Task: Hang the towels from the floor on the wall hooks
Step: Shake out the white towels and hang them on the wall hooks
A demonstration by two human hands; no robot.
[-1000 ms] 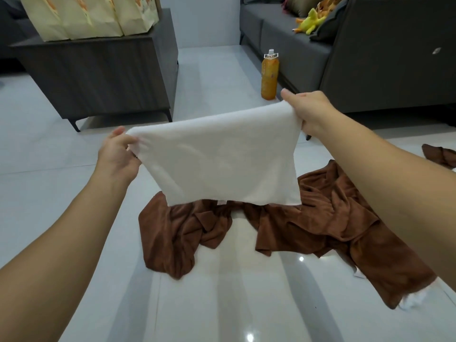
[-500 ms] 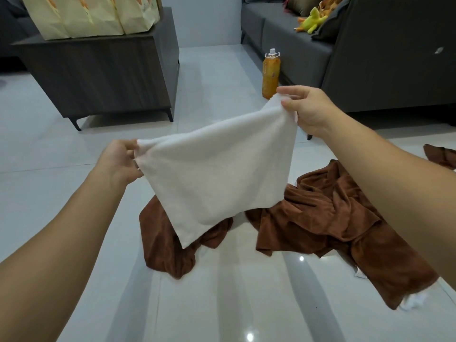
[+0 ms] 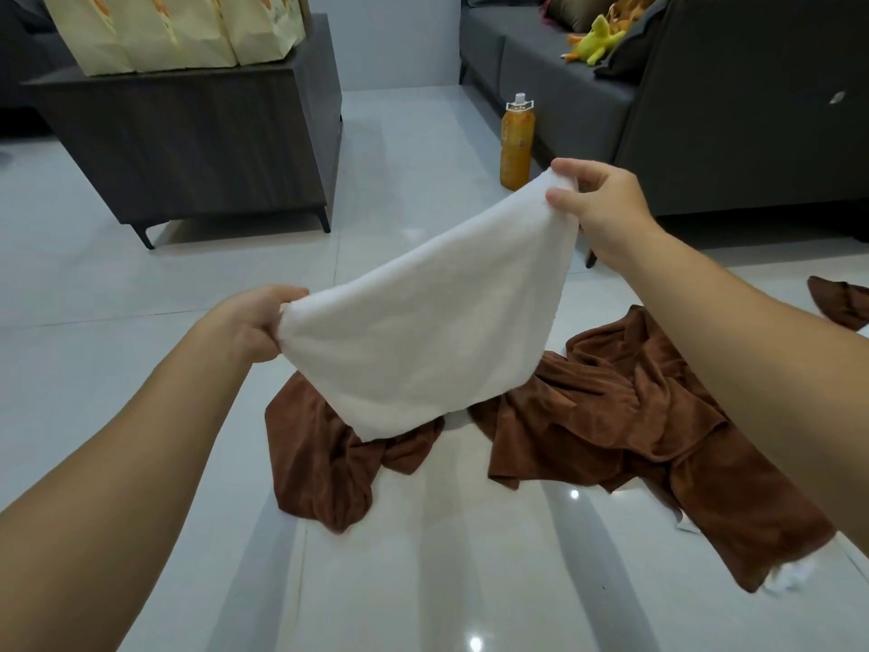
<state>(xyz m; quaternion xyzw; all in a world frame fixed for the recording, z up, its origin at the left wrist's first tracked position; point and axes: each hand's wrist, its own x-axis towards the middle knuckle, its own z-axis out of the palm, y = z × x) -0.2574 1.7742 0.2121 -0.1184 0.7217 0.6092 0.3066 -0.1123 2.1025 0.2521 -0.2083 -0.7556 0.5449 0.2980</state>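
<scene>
A white towel (image 3: 423, 331) is stretched in the air between my hands, slanting up to the right. My left hand (image 3: 254, 322) grips its lower left corner. My right hand (image 3: 602, 204) pinches the upper right corner, held higher. Below them, brown towels (image 3: 625, 411) lie crumpled on the glossy tiled floor, one heap on the left (image 3: 324, 463) and a bigger one on the right. Another brown towel (image 3: 841, 308) shows at the right edge. No wall hooks are in view.
A dark wooden cabinet (image 3: 197, 138) with pale bags (image 3: 178, 25) on top stands at the back left. A grey sofa (image 3: 705, 110) fills the back right, with an orange bottle (image 3: 517, 143) on the floor beside it. Small white scraps (image 3: 470, 574) lie near the brown towel's lower end.
My left hand has dropped and my right hand has risen slightly, so the white towel now hangs on a slant instead of level. The brown towels have not moved.
</scene>
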